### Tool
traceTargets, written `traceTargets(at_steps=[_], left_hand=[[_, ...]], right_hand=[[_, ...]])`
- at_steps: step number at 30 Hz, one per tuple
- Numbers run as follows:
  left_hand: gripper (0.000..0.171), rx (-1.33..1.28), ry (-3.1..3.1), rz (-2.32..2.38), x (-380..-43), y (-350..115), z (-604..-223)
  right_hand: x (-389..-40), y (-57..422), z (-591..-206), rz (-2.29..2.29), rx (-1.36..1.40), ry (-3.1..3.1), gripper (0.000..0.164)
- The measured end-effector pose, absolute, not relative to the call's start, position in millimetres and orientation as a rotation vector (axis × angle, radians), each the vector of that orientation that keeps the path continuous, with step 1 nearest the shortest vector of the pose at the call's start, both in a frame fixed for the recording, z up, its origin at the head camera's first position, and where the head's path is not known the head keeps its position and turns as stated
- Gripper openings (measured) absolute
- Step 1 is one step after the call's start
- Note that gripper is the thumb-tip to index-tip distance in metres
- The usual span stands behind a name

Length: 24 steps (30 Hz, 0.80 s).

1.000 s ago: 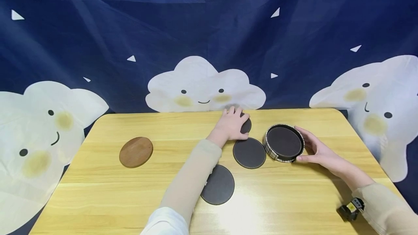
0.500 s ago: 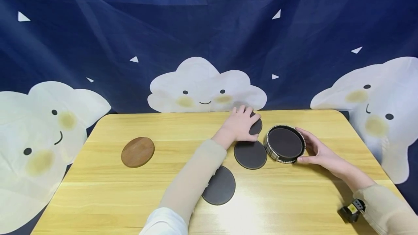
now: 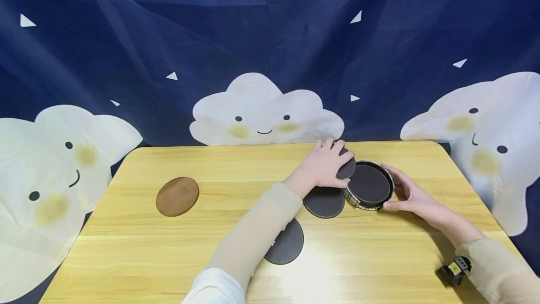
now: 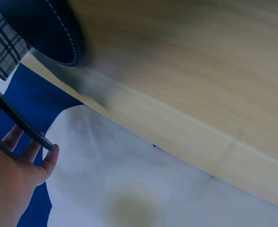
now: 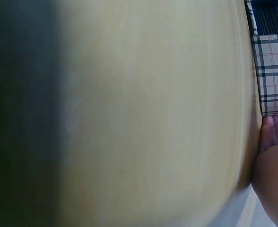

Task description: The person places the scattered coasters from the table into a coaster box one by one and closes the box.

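Note:
My left hand (image 3: 322,165) grips a round black leather coaster (image 3: 348,169) by its edges, fingers on the far side and thumb on the near side. In the left wrist view this coaster (image 4: 23,122) shows edge-on in the fingers. In the head view it overlaps the left rim of a round plaid coaster holder (image 3: 353,199). A stack of black coasters (image 3: 370,183) lies inside the holder. My right hand (image 3: 411,196) holds the holder's right side, thumb in front and fingers behind. The right wrist view shows the holder's plaid wall (image 5: 275,75) at the fingertips.
One black coaster (image 3: 325,204) lies just left of the holder, partly under my left hand. Another coaster (image 3: 288,245) lies nearer, partly covered by the left sleeve. A brown wooden disc (image 3: 177,196) rests on the left of the wooden table (image 3: 126,247). A cloud-print curtain (image 3: 270,36) hangs behind.
My left hand has moved right with the black coaster, from beyond the loose coaster to the holder's left rim. The right hand and the holder have stayed in place.

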<state>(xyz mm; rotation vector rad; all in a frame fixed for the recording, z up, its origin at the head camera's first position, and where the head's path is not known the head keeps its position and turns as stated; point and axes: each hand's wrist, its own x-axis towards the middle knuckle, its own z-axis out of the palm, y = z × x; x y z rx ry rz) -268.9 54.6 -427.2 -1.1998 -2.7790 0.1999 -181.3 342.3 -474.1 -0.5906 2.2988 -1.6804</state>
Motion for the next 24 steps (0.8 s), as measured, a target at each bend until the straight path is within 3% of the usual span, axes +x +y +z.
traceTargets(at_steps=[24], left_hand=[[0.076, -1.3, -2.764, 0.302, -248.3, 97.5, -426.7]], right_hand=[[-182.2, 342.1, -472.1, -1.658, -0.574, 2.297, 0.098]])
